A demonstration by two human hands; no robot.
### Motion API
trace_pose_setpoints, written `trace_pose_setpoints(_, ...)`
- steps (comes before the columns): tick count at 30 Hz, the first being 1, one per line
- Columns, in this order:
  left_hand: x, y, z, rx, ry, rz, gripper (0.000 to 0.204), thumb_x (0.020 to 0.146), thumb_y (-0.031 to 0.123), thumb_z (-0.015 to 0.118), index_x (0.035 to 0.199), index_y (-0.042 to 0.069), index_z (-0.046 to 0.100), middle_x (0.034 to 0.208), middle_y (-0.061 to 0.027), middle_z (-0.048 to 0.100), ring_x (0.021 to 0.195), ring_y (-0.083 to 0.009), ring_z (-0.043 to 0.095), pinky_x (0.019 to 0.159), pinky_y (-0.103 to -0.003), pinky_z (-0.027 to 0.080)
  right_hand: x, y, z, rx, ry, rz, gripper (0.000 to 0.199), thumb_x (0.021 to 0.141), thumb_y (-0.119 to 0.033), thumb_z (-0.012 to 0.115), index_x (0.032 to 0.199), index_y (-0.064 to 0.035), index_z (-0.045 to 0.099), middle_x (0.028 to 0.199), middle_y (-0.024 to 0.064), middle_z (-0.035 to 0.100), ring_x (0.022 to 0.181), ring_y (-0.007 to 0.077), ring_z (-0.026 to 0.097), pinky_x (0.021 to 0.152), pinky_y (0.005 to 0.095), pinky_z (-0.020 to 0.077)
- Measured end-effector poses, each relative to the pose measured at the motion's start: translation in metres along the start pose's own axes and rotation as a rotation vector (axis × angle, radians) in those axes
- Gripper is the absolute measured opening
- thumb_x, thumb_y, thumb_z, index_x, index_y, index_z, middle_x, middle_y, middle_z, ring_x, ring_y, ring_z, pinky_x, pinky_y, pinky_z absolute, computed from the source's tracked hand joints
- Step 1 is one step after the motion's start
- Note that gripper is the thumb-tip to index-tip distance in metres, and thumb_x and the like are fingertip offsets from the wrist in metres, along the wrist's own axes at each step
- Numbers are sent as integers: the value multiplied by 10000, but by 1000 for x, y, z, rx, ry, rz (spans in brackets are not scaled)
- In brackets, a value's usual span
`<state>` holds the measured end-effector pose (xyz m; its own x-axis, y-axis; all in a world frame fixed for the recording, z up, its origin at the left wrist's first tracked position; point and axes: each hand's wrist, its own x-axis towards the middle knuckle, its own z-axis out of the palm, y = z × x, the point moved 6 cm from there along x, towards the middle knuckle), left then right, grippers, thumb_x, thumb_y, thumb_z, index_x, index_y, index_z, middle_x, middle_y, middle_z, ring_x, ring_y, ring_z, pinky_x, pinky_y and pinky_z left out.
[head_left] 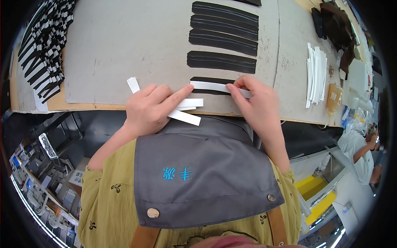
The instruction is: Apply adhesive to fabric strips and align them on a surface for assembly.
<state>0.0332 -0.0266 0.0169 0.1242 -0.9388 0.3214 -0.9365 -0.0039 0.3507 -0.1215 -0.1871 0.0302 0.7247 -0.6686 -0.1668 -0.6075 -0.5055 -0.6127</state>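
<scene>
A white strip (209,86) lies lengthwise over a black strip (213,79) near the table's front edge. My right hand (261,101) pinches the white strip's right end between thumb and fingers. At its left end, the stretched index finger of my left hand (149,107) presses down on the strip. The other left fingers are curled over several loose white strips (187,117), whose ends stick out on both sides of the hand. Beyond my hands, more black strips (221,62) lie in a column, each with a line along its length.
A pile of white strips (316,76) lies on the table (128,45) at the right. Many black-and-white pieces (45,49) are heaped at the far left. A dark brown bundle (336,20) sits at the back right. Another person's arm (363,152) shows at the right rim.
</scene>
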Motion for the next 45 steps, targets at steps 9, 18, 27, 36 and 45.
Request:
trace_pose_setpoints(9, 0, 0, 2, -7, -8, 27, 515, 713, 137, 739, 1218, 237, 747, 705, 57, 504, 593, -112, 489, 484, -272, 377, -6, 10, -4, -116, 84, -16, 176, 914, -238, 706, 852, -86, 641, 785, 63, 667, 723, 273, 646, 596, 388, 476)
trace_pose_setpoints(18, 1, 0, 1, -8, -13, 28, 548, 673, 126, 742, 1211, 234, 753, 694, 52, 495, 588, -115, 489, 473, -284, 369, -4, 9, -3, -187, 87, -34, 187, 897, -233, 729, 850, -71, 649, 816, 65, 689, 760, 245, 669, 637, 347, 507)
trace_pose_setpoints(27, 3, 2, 0, -36, 23, 83, 528, 651, 121, 737, 1175, 181, 761, 693, 40, 504, 580, -123, 486, 474, -274, 362, -11, 15, -24, -156, 375, -43, 260, 865, -235, 783, 977, -99, 592, 817, 39, 590, 672, 245, 605, 576, 362, 474)
trace_pose_setpoints(36, 37, 52, -2, -27, 33, 380, 508, 648, 135, 672, 1148, 140, 761, 793, 72, 573, 598, -98, 455, 509, -244, 384, -67, 55, -19, -50, 475, -291, 177, 801, -111, 820, 936, -81, 709, 750, 40, 614, 630, 187, 592, 561, 322, 476)
trace_pose_setpoints(45, 65, 82, 37, 34, -142, 359, 499, 764, 119, 678, 1259, 171, 717, 971, 81, 581, 685, -102, 472, 584, -236, 444, -75, 62, -10, -153, 484, -437, 403, 780, -102, 809, 1177, -112, 742, 831, -7, 606, 686, 158, 599, 584, 301, 473)
